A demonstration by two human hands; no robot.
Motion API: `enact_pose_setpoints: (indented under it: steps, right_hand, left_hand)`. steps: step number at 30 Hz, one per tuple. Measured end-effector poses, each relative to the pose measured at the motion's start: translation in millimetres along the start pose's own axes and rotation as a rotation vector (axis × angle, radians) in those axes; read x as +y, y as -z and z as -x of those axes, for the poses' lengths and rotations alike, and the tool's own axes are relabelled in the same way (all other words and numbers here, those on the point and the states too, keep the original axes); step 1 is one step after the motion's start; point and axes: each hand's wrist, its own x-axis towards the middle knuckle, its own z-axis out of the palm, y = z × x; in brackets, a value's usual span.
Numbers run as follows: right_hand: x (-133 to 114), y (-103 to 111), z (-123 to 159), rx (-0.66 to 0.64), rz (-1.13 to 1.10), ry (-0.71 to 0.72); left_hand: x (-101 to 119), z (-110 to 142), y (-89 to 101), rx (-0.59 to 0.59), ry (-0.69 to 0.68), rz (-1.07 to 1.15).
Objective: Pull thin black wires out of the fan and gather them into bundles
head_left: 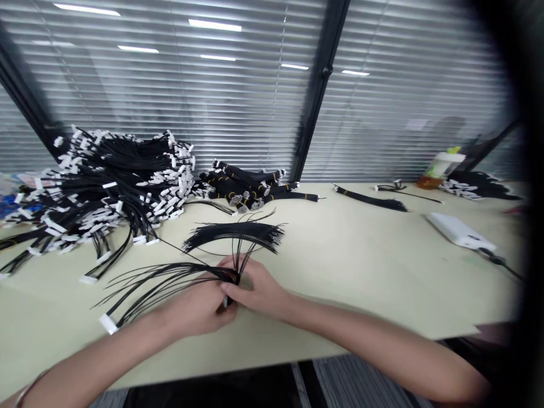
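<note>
My left hand (208, 309) is closed around a wire harness (170, 275), whose black wires fan out to the left and end partly in a white connector (109, 323). Against it, my right hand (257, 289) pinches the same wires where they bend near the left fingers. A whitish piece, perhaps another connector, shows partly between the left fingers; the rest is hidden. Several wires rise from between both hands toward a loose bundle of cut black wires (233, 233) lying just beyond them.
A large heap of black harnesses with white connectors (123, 175) stands at the back left. Behind the hands lie tied wire bundles (250, 187), with a single bundle (369, 199) further right. A white power bank (461, 231) with a cable and a bottle (440, 169) are on the right.
</note>
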Motion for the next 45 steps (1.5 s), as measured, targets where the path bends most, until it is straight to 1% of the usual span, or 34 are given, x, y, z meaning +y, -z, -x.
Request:
enact_pose_setpoints:
  steps: [2, 4, 9, 12, 15, 17, 18, 20, 22, 24, 26, 28, 29, 31, 32, 35, 38, 40, 41, 43, 45]
  right_hand:
    - [-1, 0, -2, 0.005, -0.057, -0.006]
    - [0, 0, -5, -0.011, -0.113, -0.032]
    - [5, 0, -17, -0.12, -0.266, -0.142]
    - [9, 2, -24, -0.155, -0.342, -0.217]
    - [14, 8, -31, -0.125, -0.438, -0.361]
    - [16, 16, -35, -0.111, -0.476, -0.48]
    - [18, 21, -37, -0.102, -0.483, -0.514]
    - [21, 31, -42, -0.067, -0.498, -0.508]
    - [26, 44, -48, 0.011, -0.524, -0.439]
    - [32, 58, -52, 0.128, -0.543, -0.364]
    - [40, 76, -55, 0.274, -0.539, -0.327]
    - [50, 94, -55, 0.411, -0.512, -0.32]
    - [56, 102, -53, 0.458, -0.49, -0.32]
    - [68, 115, -45, 0.515, -0.423, -0.347]
    - [74, 119, -40, 0.513, -0.384, -0.392]
    - [86, 121, -18, 0.471, -0.353, -0.541]
    - [88, 116, 1, 0.391, -0.498, -0.623]
    - [83, 112, 7, 0.373, -0.629, -0.638]
    - [80, 110, 9, 0.394, -0.699, -0.642]
    - [73, 104, 9, 0.478, -0.836, -0.644]
    - [69, 98, 8, 0.548, -0.949, -0.638]
  left_hand:
    - [-1, 0, -2.0, -0.001, -0.006, -0.007]
    - [-1, -1, -4.5, -0.032, 0.002, 0.003]
    - [-3, -3, -13.1, -0.109, 0.012, 0.009]
    - [-4, -8, -16.9, -0.123, 0.029, 0.036]
    - [-3, -19, -15.0, -0.111, 0.043, 0.046]
    - [-1, -29, -11.0, -0.084, 0.035, 0.085]
    - [0, -34, -8.7, -0.073, 0.029, 0.113]
    - [0, -43, -4.7, -0.071, 0.022, 0.174]
    - [-3, -49, -2.7, -0.087, 0.025, 0.229]
    - [-7, -52, -2.8, -0.101, 0.029, 0.249]
    - [-12, -52, -4.0, -0.113, 0.041, 0.224]
    - [-18, -50, -4.6, -0.111, 0.065, 0.195]
    - [-21, -49, -4.4, -0.103, 0.081, 0.197]
    - [-30, -46, -3.1, -0.074, 0.1, 0.241]
    - [-35, -45, -2.2, -0.052, 0.1, 0.272]
    - [-51, -42, -0.3, 0.028, 0.104, 0.334]
    - [-61, -37, 2.5, 0.047, 0.148, 0.365]
    - [-62, -34, 6.8, 0.026, 0.184, 0.414]
    - [-60, -32, 9.5, 0.007, 0.203, 0.464]
    - [-55, -31, 14.7, -0.018, 0.23, 0.612]
    - [-50, -29, 17.1, 0.005, 0.232, 0.771]
